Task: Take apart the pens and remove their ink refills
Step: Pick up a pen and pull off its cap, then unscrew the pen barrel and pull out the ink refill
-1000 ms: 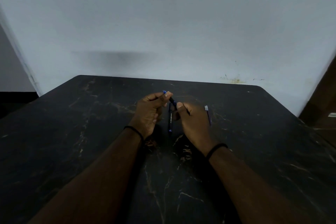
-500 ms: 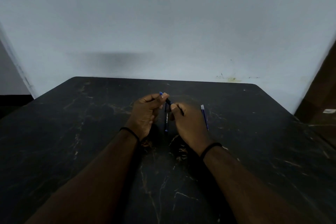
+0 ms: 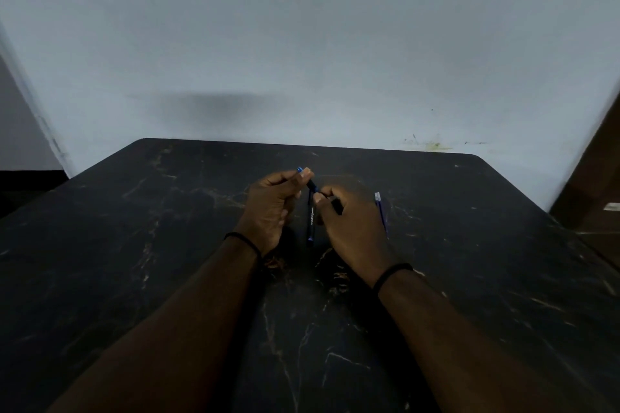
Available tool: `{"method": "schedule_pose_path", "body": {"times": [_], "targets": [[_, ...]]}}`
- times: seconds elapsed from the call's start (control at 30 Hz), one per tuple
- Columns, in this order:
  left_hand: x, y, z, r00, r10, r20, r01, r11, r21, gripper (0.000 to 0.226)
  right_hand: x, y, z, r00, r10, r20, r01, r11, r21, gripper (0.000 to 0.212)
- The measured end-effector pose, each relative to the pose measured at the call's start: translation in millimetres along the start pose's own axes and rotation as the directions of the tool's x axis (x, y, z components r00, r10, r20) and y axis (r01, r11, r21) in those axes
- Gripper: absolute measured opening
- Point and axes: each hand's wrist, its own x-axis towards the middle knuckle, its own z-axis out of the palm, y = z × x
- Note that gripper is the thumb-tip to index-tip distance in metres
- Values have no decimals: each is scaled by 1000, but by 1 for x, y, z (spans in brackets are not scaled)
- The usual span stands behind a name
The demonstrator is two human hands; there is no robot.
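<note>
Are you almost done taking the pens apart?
Partly. Thin blue ink refills already lie loose on the dark marble table, right of the hands, so some work looks done. The left hand and right hand are gripping a black pen with a blue end. Another black pen lies between them, seemingly still whole.

The held pen [image 3: 311, 185] shows only its blue end past the left hand [image 3: 272, 208] and a short dark stretch between the thumbs; the rest is covered by the left hand and right hand [image 3: 352, 225]. Print on the second pen [image 3: 311, 221] below is too small to read. The refill [image 3: 381, 213] beside the right hand is partly hidden by it. The table [image 3: 134, 278] is cut off left, right and below.
</note>
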Motion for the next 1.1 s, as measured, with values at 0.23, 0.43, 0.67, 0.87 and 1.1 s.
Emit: {"method": "schedule_pose_path", "body": {"times": [0.23, 0.43, 0.67, 0.87, 1.1], "targets": [[-1, 10, -1, 977, 40, -211, -26, 997, 70, 29, 1, 5, 1, 999, -46, -13, 44, 992, -120, 24], [14, 12, -20, 837, 266, -478, -88, 928, 363, 32, 0, 6, -4, 996, -60, -58, 44, 966, -254, 26], [14, -4, -26, 900, 380, -215, 133, 230, 964, 49, -2, 4, -10, 997, -60, -56, 44, 967, -253, 23], [16, -1, -29, 936, 305, -178, 187, -1, 982, 44, -3, 3, -8, 999, -38, -37, 28, 965, -261, 23], [10, 3, -16, 842, 529, -104, -42, 257, 965, 30, 3, 2, -7, 966, -109, -236, 74, 985, -154, 21]]}}
